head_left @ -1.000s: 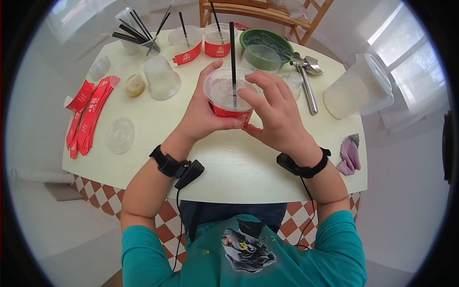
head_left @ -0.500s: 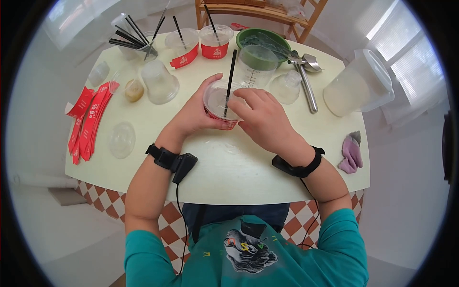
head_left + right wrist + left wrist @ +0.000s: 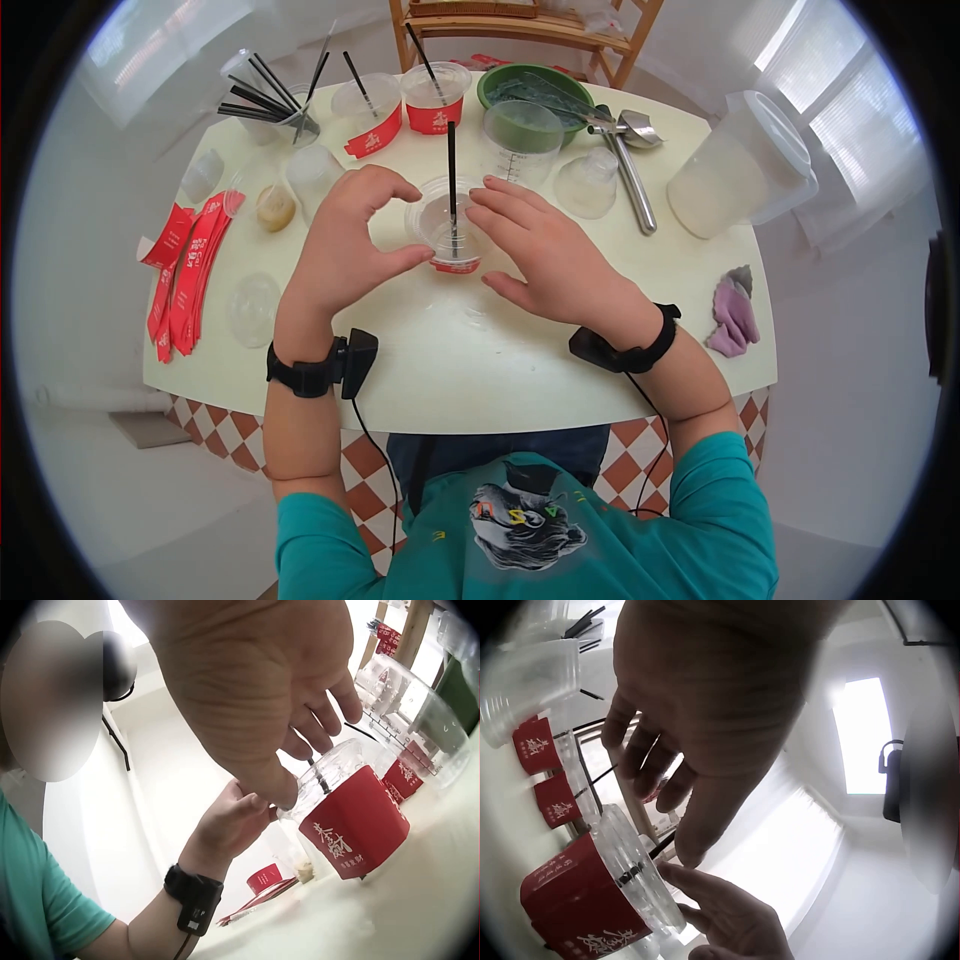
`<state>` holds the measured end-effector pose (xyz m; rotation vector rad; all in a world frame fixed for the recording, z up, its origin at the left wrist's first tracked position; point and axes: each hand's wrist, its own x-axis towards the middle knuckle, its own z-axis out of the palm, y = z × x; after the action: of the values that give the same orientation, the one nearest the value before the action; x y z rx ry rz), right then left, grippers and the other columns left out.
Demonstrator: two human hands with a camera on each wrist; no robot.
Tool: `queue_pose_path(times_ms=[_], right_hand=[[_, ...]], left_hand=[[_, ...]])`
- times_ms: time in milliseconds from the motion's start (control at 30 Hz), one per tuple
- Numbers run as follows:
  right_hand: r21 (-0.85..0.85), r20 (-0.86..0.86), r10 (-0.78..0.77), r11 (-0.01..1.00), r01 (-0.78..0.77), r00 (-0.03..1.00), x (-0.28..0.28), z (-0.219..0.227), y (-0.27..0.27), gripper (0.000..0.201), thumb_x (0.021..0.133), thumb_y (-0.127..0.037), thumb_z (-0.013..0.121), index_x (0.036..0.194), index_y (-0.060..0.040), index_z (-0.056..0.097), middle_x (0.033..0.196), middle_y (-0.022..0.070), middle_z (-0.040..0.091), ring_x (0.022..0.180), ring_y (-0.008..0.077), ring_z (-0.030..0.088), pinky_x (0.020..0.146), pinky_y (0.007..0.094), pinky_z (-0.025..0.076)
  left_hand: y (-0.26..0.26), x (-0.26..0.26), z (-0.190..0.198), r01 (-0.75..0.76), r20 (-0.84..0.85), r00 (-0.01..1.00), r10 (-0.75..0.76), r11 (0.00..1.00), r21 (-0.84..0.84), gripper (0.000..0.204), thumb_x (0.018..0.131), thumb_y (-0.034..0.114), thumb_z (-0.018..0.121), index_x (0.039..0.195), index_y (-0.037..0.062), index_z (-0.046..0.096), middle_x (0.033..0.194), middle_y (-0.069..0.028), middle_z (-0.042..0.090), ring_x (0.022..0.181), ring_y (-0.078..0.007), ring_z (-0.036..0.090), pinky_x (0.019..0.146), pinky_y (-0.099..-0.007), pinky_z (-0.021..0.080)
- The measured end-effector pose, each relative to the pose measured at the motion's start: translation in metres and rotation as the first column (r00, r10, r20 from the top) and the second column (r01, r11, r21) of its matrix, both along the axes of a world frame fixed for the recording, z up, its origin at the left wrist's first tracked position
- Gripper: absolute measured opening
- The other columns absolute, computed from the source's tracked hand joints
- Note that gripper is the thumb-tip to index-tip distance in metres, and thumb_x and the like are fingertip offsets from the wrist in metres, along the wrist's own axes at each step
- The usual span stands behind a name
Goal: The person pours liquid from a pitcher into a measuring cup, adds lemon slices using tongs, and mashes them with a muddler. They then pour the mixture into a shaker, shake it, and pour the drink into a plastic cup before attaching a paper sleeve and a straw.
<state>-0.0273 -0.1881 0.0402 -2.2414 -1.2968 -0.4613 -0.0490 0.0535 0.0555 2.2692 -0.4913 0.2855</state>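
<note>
A clear lidded plastic cup (image 3: 437, 228) with a red paper sleeve (image 3: 356, 825) stands on the table in front of the person, a black straw (image 3: 452, 165) upright through its lid. My left hand (image 3: 345, 240) is held off to the cup's left, fingers loosely bent, thumb pointing toward the rim. On the other side my right hand (image 3: 555, 255) has its fingers extended, fingertips right at the lid's edge. Neither hand grips the cup. In the left wrist view the sleeve (image 3: 585, 900) shows white lettering.
Two similar cups with straws, one a sleeved cup (image 3: 435, 100), stand at the back beside a straw holder (image 3: 300, 125). A green bowl (image 3: 560, 78), measuring cup (image 3: 522, 145), metal scoop (image 3: 638, 190), pitcher (image 3: 735, 180), cloth (image 3: 735, 315) and red paper strips (image 3: 195, 270) lie around.
The left hand has let go of the cup and drawn back to the left. The cup, held in both hands earlier, now stands on the table. The right hand stays beside it, fingers straighter.
</note>
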Motion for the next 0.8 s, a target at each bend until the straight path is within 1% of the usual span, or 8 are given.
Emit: queue_pose_path(times_ms=[33, 67, 167, 233, 333, 533, 600, 800], right_hand=[[0.003, 0.0, -0.001, 1.0, 0.001, 1.0, 0.001, 0.003, -0.002, 0.057, 0.068, -0.008, 0.076, 0.121, -0.0043, 0.055, 0.126, 0.0154, 0.053, 0.117, 0.0348, 0.051, 0.096, 0.0424, 0.045], [0.047, 0.017, -0.023, 0.999, 0.022, 1.0, 0.001, 0.01, -0.005, 0.052, 0.069, -0.009, 0.075, 0.118, -0.0038, 0.057, 0.122, 0.0158, 0.055, 0.114, 0.0345, 0.052, 0.094, 0.0421, 0.046], [0.125, 0.034, -0.086, 0.989, 0.082, 0.996, 0.005, 0.02, -0.014, 0.044, 0.071, -0.009, 0.073, 0.112, -0.0032, 0.059, 0.118, 0.0158, 0.057, 0.11, 0.0342, 0.054, 0.092, 0.0415, 0.046], [0.157, 0.033, -0.138, 0.979, 0.131, 0.99, 0.008, 0.022, -0.021, 0.041, 0.072, -0.01, 0.073, 0.11, -0.003, 0.06, 0.117, 0.0154, 0.057, 0.109, 0.0342, 0.054, 0.091, 0.0412, 0.047], [0.193, 0.059, -0.21, 0.962, 0.195, 0.976, 0.011, 0.023, -0.031, 0.039, 0.073, -0.013, 0.073, 0.109, -0.003, 0.061, 0.115, 0.0152, 0.058, 0.107, 0.0338, 0.055, 0.09, 0.0413, 0.045], [0.243, 0.061, -0.231, 0.947, 0.21, 0.971, 0.01, 0.028, -0.036, 0.038, 0.074, -0.017, 0.073, 0.108, -0.0041, 0.062, 0.115, 0.0144, 0.058, 0.109, 0.033, 0.054, 0.093, 0.0419, 0.042], [0.242, 0.064, -0.234, 0.947, 0.213, 0.97, 0.01, 0.028, -0.037, 0.038, 0.074, -0.017, 0.073, 0.108, -0.0041, 0.063, 0.115, 0.0142, 0.058, 0.109, 0.0331, 0.054, 0.094, 0.0421, 0.041], [0.233, 0.073, -0.257, 0.944, 0.234, 0.964, 0.01, 0.029, -0.039, 0.038, 0.074, -0.019, 0.073, 0.108, -0.0039, 0.063, 0.115, 0.0138, 0.058, 0.111, 0.0335, 0.053, 0.097, 0.0429, 0.039]], left_hand=[[-0.008, -0.008, 0.005, -0.015, 0.184, 0.983, -0.015, 0.987, 0.159, 0.046, 0.059, 0.012, 0.082, 0.101, 0.0059, 0.063, 0.106, -0.0055, 0.062, 0.102, -0.0234, 0.056, 0.088, -0.0341, 0.045], [-0.02, -0.015, 0.01, 0.031, 0.207, 0.976, -0.064, 0.987, 0.16, 0.039, 0.059, 0.011, 0.081, 0.094, 0.0046, 0.063, 0.099, -0.0083, 0.061, 0.097, -0.0277, 0.056, 0.084, -0.036, 0.046], [-0.04, -0.027, 0.009, 0.121, 0.181, 0.968, -0.173, 0.955, 0.27, 0.04, 0.059, 0.011, 0.081, 0.094, 0.0042, 0.063, 0.098, -0.0091, 0.061, 0.097, -0.0284, 0.056, 0.083, -0.037, 0.047], [-0.044, -0.029, 0.007, 0.121, 0.159, 0.97, -0.184, 0.931, 0.343, 0.039, 0.06, 0.01, 0.08, 0.094, 0.0039, 0.063, 0.098, -0.0098, 0.061, 0.097, -0.0291, 0.056, 0.083, -0.0382, 0.048], [-0.048, -0.029, 0.006, 0.077, 0.147, 0.978, -0.147, 0.912, 0.402, 0.038, 0.062, 0.008, 0.079, 0.096, 0.0043, 0.063, 0.1, -0.0098, 0.061, 0.097, -0.0292, 0.057, 0.084, -0.0384, 0.048], [-0.041, -0.022, 0.004, -0.066, 0.201, 0.979, -0.031, 0.888, 0.455, 0.043, 0.065, 0.008, 0.078, 0.104, 0.0035, 0.061, 0.105, -0.0113, 0.061, 0.101, -0.0305, 0.057, 0.087, -0.0391, 0.047], [-0.035, -0.013, 0.001, -0.169, 0.262, 0.964, 0.037, 0.847, 0.504, 0.044, 0.066, 0.01, 0.078, 0.107, 0.0025, 0.06, 0.109, -0.0122, 0.061, 0.103, -0.0312, 0.057, 0.089, -0.0396, 0.046], [-0.025, 0.011, -0.006, -0.207, 0.28, 0.957, 0.076, 0.854, 0.477, 0.042, 0.071, 0.014, 0.076, 0.108, 0.0019, 0.06, 0.111, -0.0128, 0.061, 0.106, -0.0318, 0.056, 0.091, -0.04, 0.046]])
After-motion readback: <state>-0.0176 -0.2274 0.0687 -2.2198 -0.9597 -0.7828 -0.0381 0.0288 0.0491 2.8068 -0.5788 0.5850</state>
